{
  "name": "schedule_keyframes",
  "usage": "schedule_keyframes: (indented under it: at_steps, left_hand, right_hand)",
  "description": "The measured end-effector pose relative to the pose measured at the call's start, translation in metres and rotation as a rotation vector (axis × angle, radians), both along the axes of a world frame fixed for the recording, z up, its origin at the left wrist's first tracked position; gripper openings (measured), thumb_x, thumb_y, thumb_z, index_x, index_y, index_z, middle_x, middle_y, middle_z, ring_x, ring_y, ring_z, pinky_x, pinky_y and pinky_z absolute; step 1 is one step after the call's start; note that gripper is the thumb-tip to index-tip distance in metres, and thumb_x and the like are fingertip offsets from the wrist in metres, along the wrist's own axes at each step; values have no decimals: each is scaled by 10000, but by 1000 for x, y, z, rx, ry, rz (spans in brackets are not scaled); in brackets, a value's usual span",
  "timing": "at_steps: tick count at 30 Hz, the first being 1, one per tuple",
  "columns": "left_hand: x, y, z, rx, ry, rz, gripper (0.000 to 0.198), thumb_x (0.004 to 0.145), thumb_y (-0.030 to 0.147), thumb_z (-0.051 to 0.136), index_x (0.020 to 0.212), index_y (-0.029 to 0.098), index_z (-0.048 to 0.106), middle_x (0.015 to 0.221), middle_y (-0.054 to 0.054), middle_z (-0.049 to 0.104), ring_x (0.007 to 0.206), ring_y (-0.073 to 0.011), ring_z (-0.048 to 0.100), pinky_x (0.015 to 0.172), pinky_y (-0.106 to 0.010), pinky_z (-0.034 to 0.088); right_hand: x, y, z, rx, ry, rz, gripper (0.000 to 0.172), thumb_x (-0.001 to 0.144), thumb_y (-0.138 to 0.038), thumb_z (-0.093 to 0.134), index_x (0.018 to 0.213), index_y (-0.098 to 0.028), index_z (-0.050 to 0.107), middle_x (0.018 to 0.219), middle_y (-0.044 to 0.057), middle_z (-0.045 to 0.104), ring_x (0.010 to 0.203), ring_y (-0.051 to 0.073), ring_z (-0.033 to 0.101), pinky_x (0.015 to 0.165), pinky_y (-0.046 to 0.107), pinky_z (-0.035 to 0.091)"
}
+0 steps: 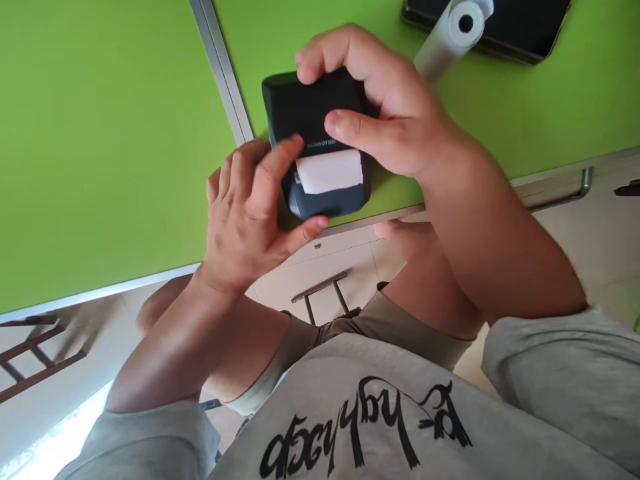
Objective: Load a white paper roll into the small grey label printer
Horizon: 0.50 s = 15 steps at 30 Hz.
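Note:
A dark label printer with NIIMBOT lettering is held at the near edge of the green table. A strip of white label paper lies across its lower half, below the lettering. My left hand grips the printer's left side, its index finger bent over the top face and its thumb at the lower edge. From the right, my right hand is wrapped round the upper part, with fingertips over the far edge and the thumb on the black cover. Whether the printer touches the table is hard to tell.
Beyond my right hand is a white paper roll with a dark core hole. It overlaps a black phone-like slab. A metal strip divides the tabletop. Under the table edge are my legs and a stool.

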<state>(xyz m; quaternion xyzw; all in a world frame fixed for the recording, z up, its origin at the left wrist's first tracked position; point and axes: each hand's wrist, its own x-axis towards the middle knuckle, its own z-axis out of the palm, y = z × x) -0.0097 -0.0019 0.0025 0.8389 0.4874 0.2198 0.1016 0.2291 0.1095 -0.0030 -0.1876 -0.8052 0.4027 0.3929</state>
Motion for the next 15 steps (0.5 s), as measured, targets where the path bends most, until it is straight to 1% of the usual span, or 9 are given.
schedule_keyframes:
  at_steps: [1,2,3,5,7,9,11,13,15]
  left_hand:
    - [0,2,-1,-53,-5,3,1067,912,918,399,1629,129,357,1531,-207,556,1369,-359,568,1114,-486,422]
    - [-1,5,-2,-115,11,19,1136,908,925,396,1661,85,255,1609,-215,480,1397,-357,545,1142,-472,403]
    - [-1,7,-3,-134,30,38,1225,869,965,394,1671,61,195,1644,-215,435,1381,-359,551,1138,-458,400]
    - [-2,11,-7,-125,127,64,1375,770,1057,349,1683,56,115,1709,-199,336,1401,-379,521,1143,-455,376]
    - [-2,14,-10,-99,214,33,1388,746,1083,282,1692,97,36,1775,-125,208,1471,-351,454,1152,-420,362]
    - [-2,15,-12,-49,263,52,1354,772,1070,244,1680,90,24,1781,-84,191,1525,-315,388,1161,-391,357]
    - [-2,16,-16,-24,303,47,1324,808,1046,223,1666,61,7,1779,-83,188,1513,-283,395,1156,-367,360]
    - [-2,19,-21,-10,317,60,1307,817,1037,194,1659,56,2,1767,-82,223,1504,-263,398,1143,-350,362]
    - [-3,23,-26,18,321,71,1334,788,1052,171,1643,41,10,1757,-100,251,1515,-272,394,1125,-360,368]
  right_hand:
    - [0,2,-5,95,39,46,524,1009,-510,580,1310,-81,590,1300,92,658,1257,161,609,1141,286,470]
    - [0,3,-10,118,44,49,514,1012,-486,571,1324,-77,582,1307,84,652,1260,159,606,1147,286,469]
    - [0,3,-13,132,67,40,491,1010,-470,567,1309,-81,590,1291,59,659,1258,154,610,1143,283,471]
    - [-1,-1,-17,47,87,-27,399,1019,-392,526,1291,-114,617,1251,-29,665,1265,133,618,1167,302,446]
    - [-2,-7,-16,-46,111,-84,360,1027,-321,473,1291,-130,628,1216,-83,665,1317,118,601,1228,331,388]
    - [-1,-11,-14,-44,91,-77,364,1008,-292,472,1295,-116,612,1227,-76,676,1398,130,563,1286,333,333]
    - [0,-12,-11,0,44,-73,356,970,-280,474,1256,-104,595,1260,-47,689,1430,151,552,1295,310,340]
    - [0,-14,-8,-7,-8,-124,338,959,-275,453,1221,-111,589,1270,-42,692,1416,152,564,1282,312,365]
    - [-1,-16,-6,-47,-53,-203,339,987,-278,404,1215,-118,598,1271,-56,683,1411,141,558,1291,350,350]
